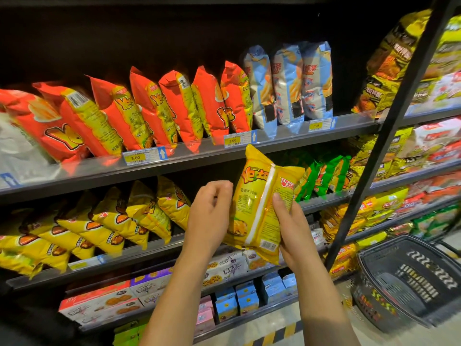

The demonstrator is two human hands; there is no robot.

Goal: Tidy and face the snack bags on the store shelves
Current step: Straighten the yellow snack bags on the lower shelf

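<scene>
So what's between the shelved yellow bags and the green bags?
In the head view, a dark unfilled gap on the shelf; in front of it the right hand grips a loose yellow bag.

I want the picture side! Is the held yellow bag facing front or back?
Back. The yellow bag shows its long middle seam, small print and a barcode toward us, held by the right hand.

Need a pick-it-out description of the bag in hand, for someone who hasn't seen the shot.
Find the shelf of yellow bags under the red bags. In front of the gap right of them, the right hand grips one yellow bag. Unlike its neighbours, it is off the shelf, back side out, white seam and barcode showing.
</scene>
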